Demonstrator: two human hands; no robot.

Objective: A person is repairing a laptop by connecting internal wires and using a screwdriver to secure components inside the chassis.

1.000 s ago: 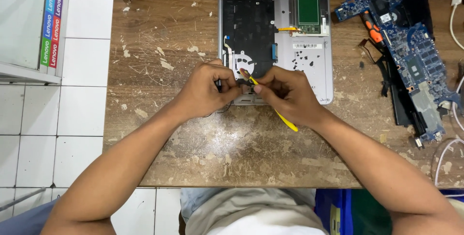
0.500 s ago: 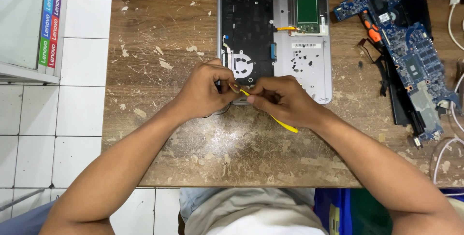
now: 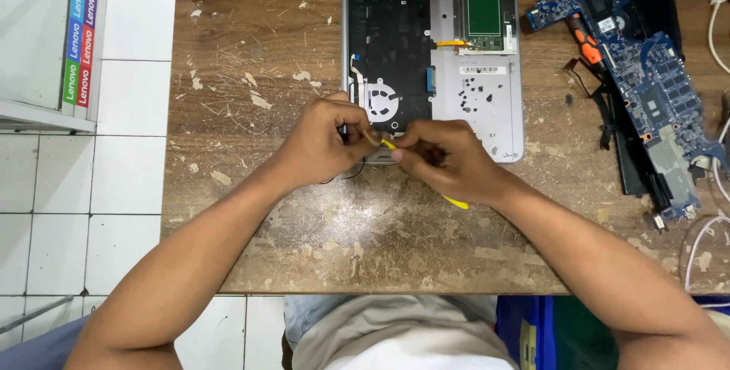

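1. A yellow tool (image 3: 388, 143) lies on a diagonal, tip toward the opened laptop base (image 3: 487, 104), tail toward the counter's (image 3: 251, 187) near edge.
2. The right hand (image 3: 445, 161) has its grip closed around the tool.
3. The left hand (image 3: 323, 142) pinches a small part at the tip; both forearms converge from below.

Both hands (image 3: 395, 149) fingertip-to-fingertip, pinched
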